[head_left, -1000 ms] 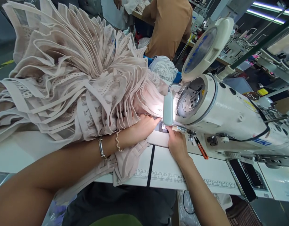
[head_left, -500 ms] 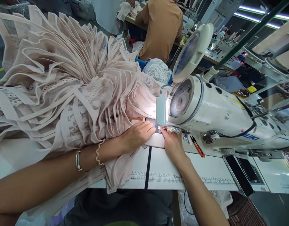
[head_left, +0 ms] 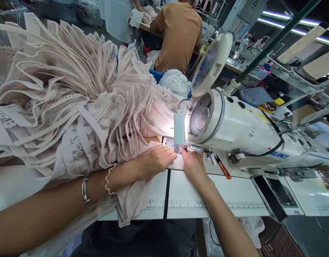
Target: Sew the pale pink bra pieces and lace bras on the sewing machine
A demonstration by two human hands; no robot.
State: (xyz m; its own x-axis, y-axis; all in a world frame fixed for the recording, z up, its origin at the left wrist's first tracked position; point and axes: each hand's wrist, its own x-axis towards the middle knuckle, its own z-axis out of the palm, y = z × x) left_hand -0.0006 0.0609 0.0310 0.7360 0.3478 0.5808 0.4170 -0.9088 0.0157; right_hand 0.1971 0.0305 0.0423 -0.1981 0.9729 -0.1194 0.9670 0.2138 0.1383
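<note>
My left hand (head_left: 158, 159) is closed with its fingertips pinched together, just left of the presser foot (head_left: 176, 149), on the edge of pale pink fabric (head_left: 153, 144). My right hand (head_left: 193, 163) lies right of the foot, its fingers bent and its index finger reaching toward the foot; what its fingertips hold is hidden. Both hands are under the head of a white sewing machine (head_left: 239, 123), where a small lamp (head_left: 179, 128) lights the work. A large heap of pale pink lace-trimmed garments (head_left: 95, 96) fills the left side, some against my left forearm.
Orange thread snips (head_left: 222, 167) lie right of my right hand. A dark phone (head_left: 269, 198) rests by the table's front edge, along which a printed ruler (head_left: 188, 205) runs. A round magnifier-like disc (head_left: 211, 66) stands above the machine. Beyond sits a person in a brown shirt (head_left: 179, 35).
The view has shifted slightly, so the machine sits a little further left and lower. My left hand has come slightly nearer to me; my right hand stays beside the presser foot.
</note>
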